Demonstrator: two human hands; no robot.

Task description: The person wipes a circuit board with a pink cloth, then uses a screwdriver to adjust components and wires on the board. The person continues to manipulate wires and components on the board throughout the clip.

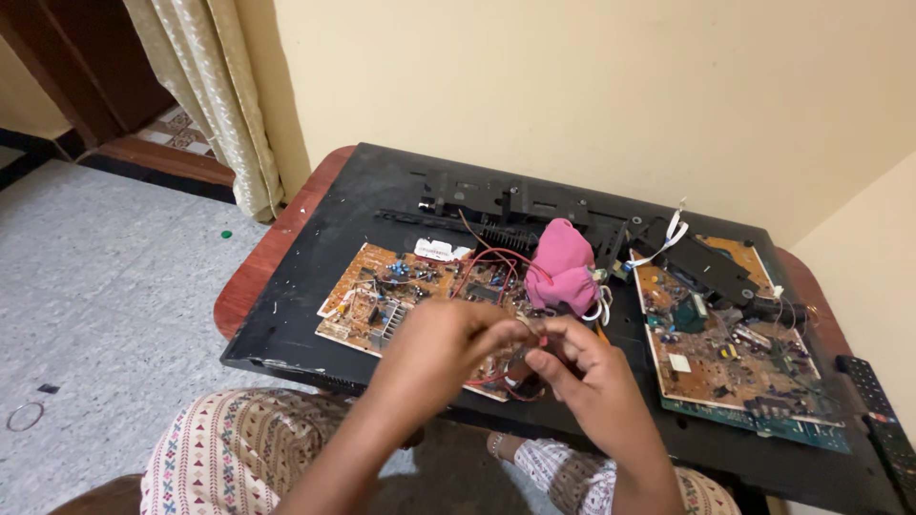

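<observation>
Hands — left hand (448, 339) and right hand (577, 367) — pinch red wires (496, 377) in closed grips above the circuit board (382, 296), wires not yet freed — worktop (315, 286) strewn.

Head camera looks down, close over the black panel (315, 286).

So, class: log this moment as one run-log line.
left hand: pinching red wires | right hand: pinching same wires | below: brown circuit board | nearby: pink cloth
</observation>
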